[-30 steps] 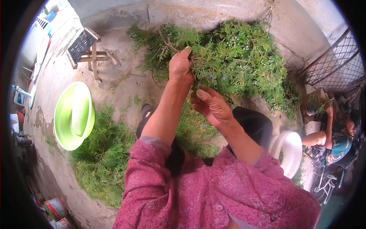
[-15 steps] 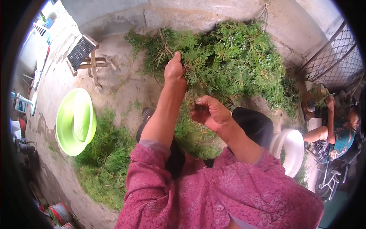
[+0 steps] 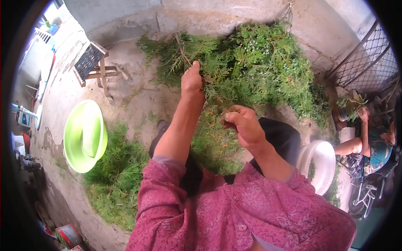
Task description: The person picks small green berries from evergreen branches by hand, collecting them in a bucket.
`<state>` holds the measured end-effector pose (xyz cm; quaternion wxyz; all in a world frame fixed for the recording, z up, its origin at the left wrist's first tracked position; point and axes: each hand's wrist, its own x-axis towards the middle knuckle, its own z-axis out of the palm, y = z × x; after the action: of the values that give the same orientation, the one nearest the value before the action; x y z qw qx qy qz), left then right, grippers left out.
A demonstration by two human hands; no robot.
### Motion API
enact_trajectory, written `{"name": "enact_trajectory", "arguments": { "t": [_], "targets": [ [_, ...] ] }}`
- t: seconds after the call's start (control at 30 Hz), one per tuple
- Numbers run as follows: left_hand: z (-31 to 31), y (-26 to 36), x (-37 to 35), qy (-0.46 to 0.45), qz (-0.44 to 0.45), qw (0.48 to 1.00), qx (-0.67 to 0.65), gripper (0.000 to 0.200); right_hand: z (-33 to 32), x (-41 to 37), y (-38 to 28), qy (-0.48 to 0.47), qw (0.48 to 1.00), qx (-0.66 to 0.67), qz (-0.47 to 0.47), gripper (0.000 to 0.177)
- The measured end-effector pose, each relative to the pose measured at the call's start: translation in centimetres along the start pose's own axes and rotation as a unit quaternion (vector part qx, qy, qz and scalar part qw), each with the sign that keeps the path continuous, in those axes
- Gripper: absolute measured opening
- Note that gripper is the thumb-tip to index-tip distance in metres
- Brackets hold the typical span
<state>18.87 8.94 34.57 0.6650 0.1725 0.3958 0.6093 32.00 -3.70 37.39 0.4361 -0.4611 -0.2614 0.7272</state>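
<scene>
My left hand (image 3: pixel 192 83) is closed around a leafy green branch (image 3: pixel 215 71) at the near edge of a big heap of cut greenery (image 3: pixel 268 62). Lower and to the right, my right hand (image 3: pixel 245 123) pinches the thin tip of a sprig between thumb and fingers. Loose green clippings (image 3: pixel 213 146) lie on the ground between my legs, below both hands. Another pile of green sprigs (image 3: pixel 115 184) spreads over the floor on the left, beside a lime-green basin (image 3: pixel 72 138).
A white bucket (image 3: pixel 328 167) stands by my right leg. At the far right a seated person (image 3: pixel 377 152) holds a green sprig near a wire-mesh panel (image 3: pixel 372 62). A wooden stool (image 3: pixel 90 62) is at upper left, with a concrete wall (image 3: pixel 197 21) behind the heap.
My right hand has shifted slightly right and down, its fingers now pinching a sprig tip. My left hand has barely moved. The seated person's sprig is raised a little.
</scene>
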Motion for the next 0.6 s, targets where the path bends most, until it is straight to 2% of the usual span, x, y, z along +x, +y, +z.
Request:
{"name": "enact_trajectory", "arguments": {
  "t": [0.07, 0.1, 0.17, 0.2, 0.27, 0.33, 0.43, 0.5, 0.6],
  "targets": [
    [0.0, 0.6, 0.1, 0.024, 0.004, 1.000, 0.016, 0.029, -1.2, -0.3, 0.3, -0.079, 0.982, -0.096, -0.139, 0.008],
    [-0.4, 1.5, 0.6, 0.022, 0.004, 1.000, -0.003, 0.030, -1.3, -0.7, 0.7, -0.077, 0.983, -0.096, -0.139, 0.008],
    [-1.1, 2.6, 1.1, 0.015, -0.009, 0.999, -0.039, 0.031, -1.5, -1.6, 1.6, -0.155, 0.988, -0.012, 0.009, 0.014],
    [-1.4, 2.5, 1.7, 0.015, -0.008, 0.999, -0.040, 0.031, -1.6, -1.5, 1.5, -0.156, 0.988, -0.013, 0.008, 0.014],
    [-2.7, 1.8, 2.8, 0.033, 0.004, 0.999, -0.014, 0.030, -1.8, -1.2, 1.4, -0.119, 0.986, 0.106, 0.049, 0.014],
    [-3.2, 2.0, 2.7, 0.021, -0.013, 0.999, 0.025, 0.029, -2.9, 0.2, 1.5, -0.112, 0.987, 0.110, 0.027, 0.018],
    [-2.4, 2.3, 1.6, -0.019, -0.013, 0.999, -0.038, 0.025, -4.1, 2.2, 1.6, -0.047, 0.997, 0.056, -0.016, 0.016],
    [-1.3, 2.9, -0.1, 0.013, -0.044, 0.999, 0.019, 0.025, -3.8, 3.4, 1.7, -0.047, 0.996, 0.071, -0.024, 0.015],
    [-1.3, 2.6, -0.2, -0.010, -0.045, 0.999, -0.001, 0.025, -2.1, 4.7, 1.3, -0.061, 0.993, 0.097, -0.036, 0.016]
  ]
}}
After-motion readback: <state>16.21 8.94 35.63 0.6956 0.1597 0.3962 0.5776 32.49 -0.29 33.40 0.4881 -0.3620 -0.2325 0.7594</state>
